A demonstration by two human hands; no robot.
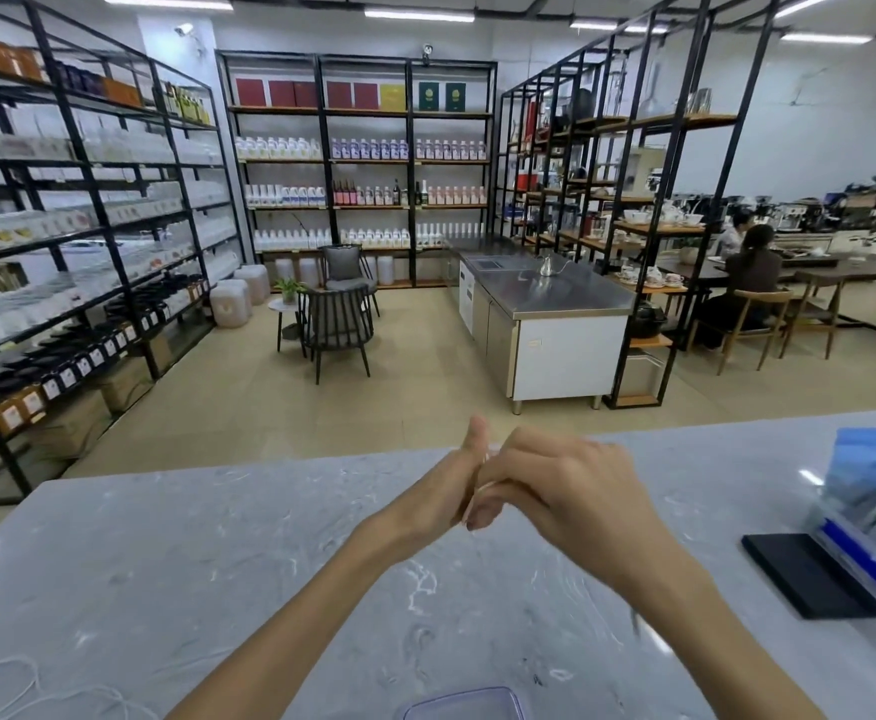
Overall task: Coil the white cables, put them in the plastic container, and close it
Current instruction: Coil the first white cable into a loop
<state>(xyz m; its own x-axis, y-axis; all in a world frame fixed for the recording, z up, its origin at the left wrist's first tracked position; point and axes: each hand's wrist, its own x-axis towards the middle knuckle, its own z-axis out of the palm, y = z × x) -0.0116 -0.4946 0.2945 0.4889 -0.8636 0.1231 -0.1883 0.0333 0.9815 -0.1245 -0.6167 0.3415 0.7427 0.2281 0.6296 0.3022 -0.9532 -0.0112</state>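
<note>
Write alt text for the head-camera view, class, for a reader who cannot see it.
Two bare hands, left and right, meet above a grey marble counter, a white cable strand barely visible between them. Loose white cable lies lower left; a clear plastic container sits nearest; shop shelving stands behind.

Above the grey marble counter (176,553), the left hand (441,491) and right hand (565,491) meet, fingers overlapping. A white cable (25,685) lies loose at the counter's near-left corner, and the plastic container (464,705) sits at its near edge.

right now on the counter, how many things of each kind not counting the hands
white cable, loose: 1
clear plastic container, at the near edge: 1
black flat pad: 1
clear bin with blue packets: 1
total: 4
</note>
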